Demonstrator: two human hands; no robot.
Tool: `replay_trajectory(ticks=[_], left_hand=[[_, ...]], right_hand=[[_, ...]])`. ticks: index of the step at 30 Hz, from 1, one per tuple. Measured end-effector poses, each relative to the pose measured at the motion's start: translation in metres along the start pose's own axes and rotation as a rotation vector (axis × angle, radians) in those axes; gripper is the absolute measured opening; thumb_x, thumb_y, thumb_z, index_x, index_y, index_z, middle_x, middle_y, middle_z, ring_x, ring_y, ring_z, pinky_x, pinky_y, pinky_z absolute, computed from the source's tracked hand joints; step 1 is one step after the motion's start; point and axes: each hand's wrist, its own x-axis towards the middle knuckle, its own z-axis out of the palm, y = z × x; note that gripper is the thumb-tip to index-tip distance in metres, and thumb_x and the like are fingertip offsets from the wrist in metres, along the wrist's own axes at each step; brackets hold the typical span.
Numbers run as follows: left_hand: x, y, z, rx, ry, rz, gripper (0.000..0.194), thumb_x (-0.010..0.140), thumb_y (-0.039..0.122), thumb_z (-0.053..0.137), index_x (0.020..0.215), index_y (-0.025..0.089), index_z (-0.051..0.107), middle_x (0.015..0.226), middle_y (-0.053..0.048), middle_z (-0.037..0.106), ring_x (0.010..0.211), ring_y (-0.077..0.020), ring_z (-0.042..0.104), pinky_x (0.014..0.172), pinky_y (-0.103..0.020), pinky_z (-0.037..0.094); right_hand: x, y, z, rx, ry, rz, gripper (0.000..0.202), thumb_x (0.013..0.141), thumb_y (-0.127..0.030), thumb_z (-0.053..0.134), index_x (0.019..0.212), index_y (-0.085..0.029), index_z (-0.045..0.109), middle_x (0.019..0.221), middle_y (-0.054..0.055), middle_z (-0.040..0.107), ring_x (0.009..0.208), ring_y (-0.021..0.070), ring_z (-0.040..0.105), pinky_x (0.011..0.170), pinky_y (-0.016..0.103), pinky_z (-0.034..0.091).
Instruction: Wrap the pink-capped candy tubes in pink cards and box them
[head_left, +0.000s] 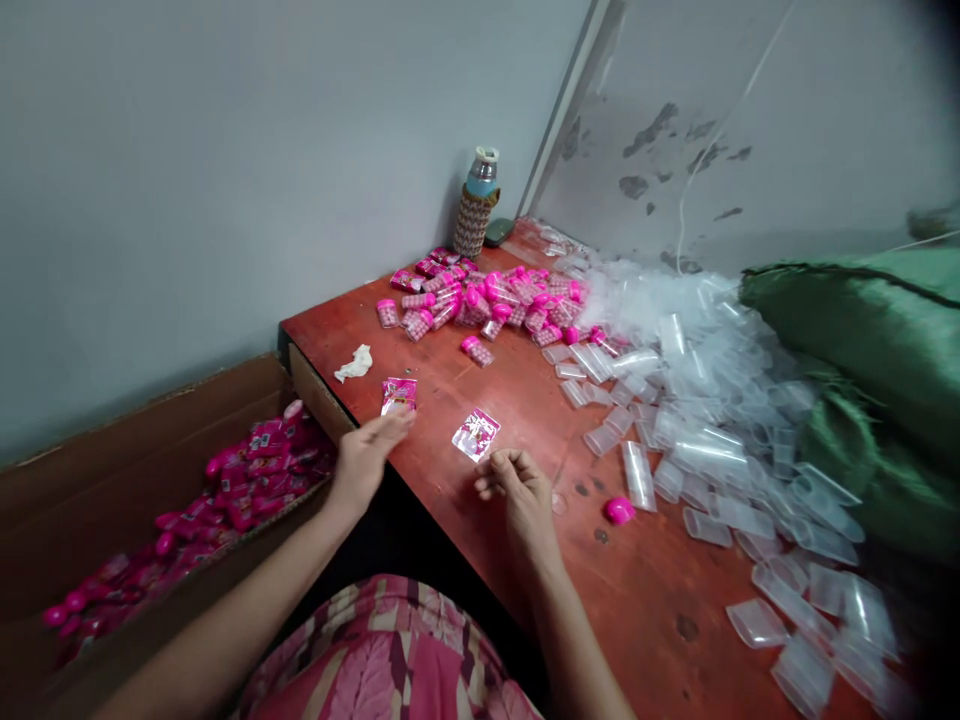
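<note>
My left hand reaches over the table's near edge, fingers stretched out and close together. Its fingertips lie at the lower edge of a shiny pink printed wrapper; whether they press on it I cannot tell. My right hand has its fingers curled and thumb and forefinger brought together. Right beside those fingertips is another pink and silver printed wrapper, its lower corner close to them. What the curled fingers hold, if anything, is hidden. To the right sits a loose pink cap.
Pink-capped tubes of small pink balls are heaped at the back. Clear plastic tubes cover the right side beside a green sack. At left, a cardboard box holds pink-wrapped items. A bottle stands against the wall.
</note>
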Motion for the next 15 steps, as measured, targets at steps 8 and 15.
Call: replay_trajectory(ticks=[8, 15], left_hand=[[0.025, -0.051, 0.058, 0.686, -0.343, 0.384, 0.025, 0.071, 0.022, 0.062, 0.095, 0.030, 0.066, 0.124, -0.002, 0.052, 0.128, -0.0245, 0.025, 0.105, -0.047, -0.001], [0.023, -0.054, 0.057, 0.720, -0.333, 0.460, 0.021, 0.075, 0.019, 0.057, 0.090, 0.030, 0.067, 0.115, -0.003, 0.059, 0.126, -0.0234, 0.029, 0.105, -0.050, 0.004]], right_hand=[[-0.002, 0.006, -0.013, -0.043, 0.028, 0.010, 0.022, 0.075, -0.039, 0.058, 0.070, -0.018, 0.053, 0.063, 0.000, 0.060, 0.049, 0.0095, 0.054, 0.045, 0.020, 0.042], [0.007, 0.004, -0.015, -0.128, 0.102, -0.031, 0.019, 0.077, -0.037, 0.055, 0.076, -0.018, 0.054, 0.068, 0.000, 0.060, 0.056, 0.0108, 0.055, 0.051, 0.022, 0.043]])
